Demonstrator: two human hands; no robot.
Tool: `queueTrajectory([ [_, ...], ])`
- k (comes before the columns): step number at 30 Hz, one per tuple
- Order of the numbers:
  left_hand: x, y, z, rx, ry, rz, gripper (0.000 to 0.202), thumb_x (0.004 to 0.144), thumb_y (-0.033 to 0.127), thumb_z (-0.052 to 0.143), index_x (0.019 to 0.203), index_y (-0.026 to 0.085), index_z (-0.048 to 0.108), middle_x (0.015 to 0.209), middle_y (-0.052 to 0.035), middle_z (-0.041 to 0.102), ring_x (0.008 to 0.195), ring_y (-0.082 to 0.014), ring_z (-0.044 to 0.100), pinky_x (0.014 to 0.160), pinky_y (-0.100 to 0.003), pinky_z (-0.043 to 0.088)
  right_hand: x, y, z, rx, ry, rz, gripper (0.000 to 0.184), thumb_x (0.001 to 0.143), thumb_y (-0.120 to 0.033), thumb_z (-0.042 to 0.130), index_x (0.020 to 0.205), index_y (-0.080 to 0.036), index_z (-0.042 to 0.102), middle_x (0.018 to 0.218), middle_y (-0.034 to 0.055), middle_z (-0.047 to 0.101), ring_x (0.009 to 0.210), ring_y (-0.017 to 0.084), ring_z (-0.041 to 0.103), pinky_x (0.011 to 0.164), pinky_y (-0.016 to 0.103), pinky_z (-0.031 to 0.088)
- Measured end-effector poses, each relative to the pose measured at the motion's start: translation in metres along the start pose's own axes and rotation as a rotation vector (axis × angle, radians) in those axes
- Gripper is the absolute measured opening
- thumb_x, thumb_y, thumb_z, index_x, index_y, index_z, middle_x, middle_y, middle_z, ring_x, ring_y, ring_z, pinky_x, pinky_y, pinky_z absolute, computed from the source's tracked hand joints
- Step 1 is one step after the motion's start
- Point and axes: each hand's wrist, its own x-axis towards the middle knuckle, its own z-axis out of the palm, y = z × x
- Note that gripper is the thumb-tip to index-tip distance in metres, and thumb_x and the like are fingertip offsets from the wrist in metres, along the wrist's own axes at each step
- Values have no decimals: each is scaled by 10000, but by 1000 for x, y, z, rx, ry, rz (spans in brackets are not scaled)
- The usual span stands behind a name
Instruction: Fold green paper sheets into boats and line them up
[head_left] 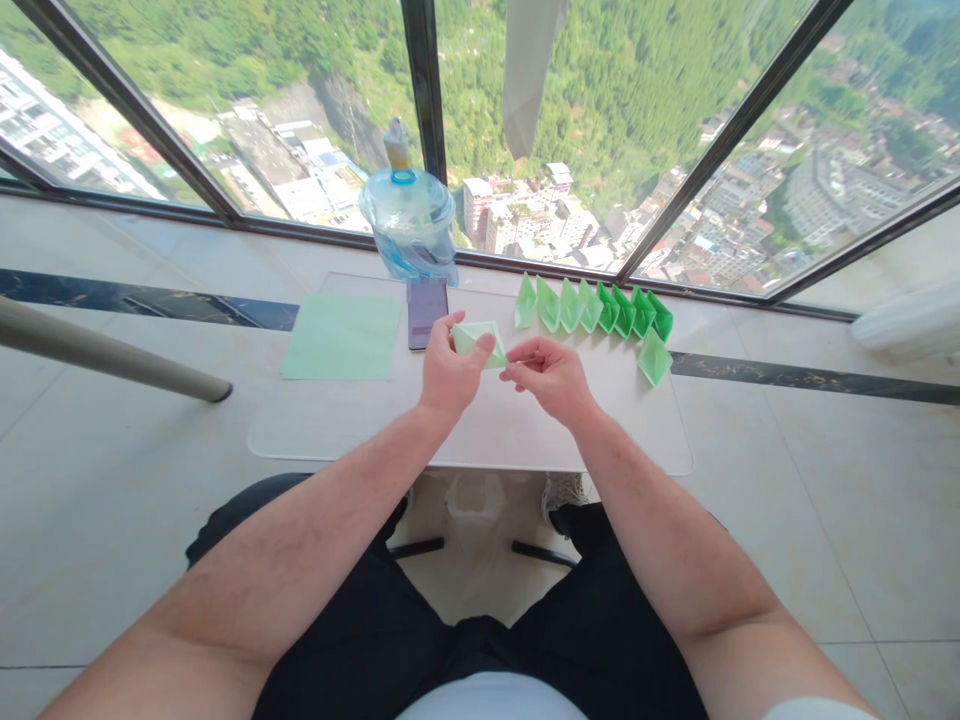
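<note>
A small piece of folded light green paper (472, 338) is held above the middle of the table. My left hand (452, 368) grips it from the left, thumb on top and fingers behind. At its right corner, the thumb and fingertips of my right hand (551, 375) pinch the paper's edge. To the right stands a row of several folded paper boats (570, 305), light green at the left and darker green at the right. One more light green paper boat (655, 358) sits in front of the row's right end.
Flat light green paper sheets (341, 337) lie at the table's left. A phone (427, 315) lies behind my left hand. Behind it stands a large clear water bottle (411, 225) by the window. The white table (480, 435) has its front edge near my knees.
</note>
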Motion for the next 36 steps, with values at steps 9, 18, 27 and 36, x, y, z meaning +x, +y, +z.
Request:
queueTrajectory([
  [9,-6,5,2,252,86,180,565,778,407,743,1263,206,534,1179,-76,621,963,-218,596,903,-331,444,1,5,1,-35,-7,32,202,671,-268,772,838,-199,681,669,-17,695,579,132,636,543,264,532],
  [18,-7,3,1,259,100,209,497,785,356,735,1225,222,546,1284,-87,590,1170,-262,543,986,-338,417,0,5,5,-75,-24,63,145,679,-253,739,797,-195,676,656,-12,691,569,141,646,576,281,531],
  [27,-2,-5,3,183,175,133,445,789,360,728,1177,223,558,1208,-71,608,1103,-233,563,956,-317,412,-4,10,16,-164,-32,52,141,678,-264,710,801,-204,673,645,-27,676,590,134,627,566,258,496],
  [36,-1,-9,5,95,196,83,437,792,402,726,1159,217,576,1028,-41,613,934,-196,586,813,-286,446,-4,17,25,-76,21,41,121,676,-228,671,791,-206,642,673,-20,701,630,147,671,619,277,542],
])
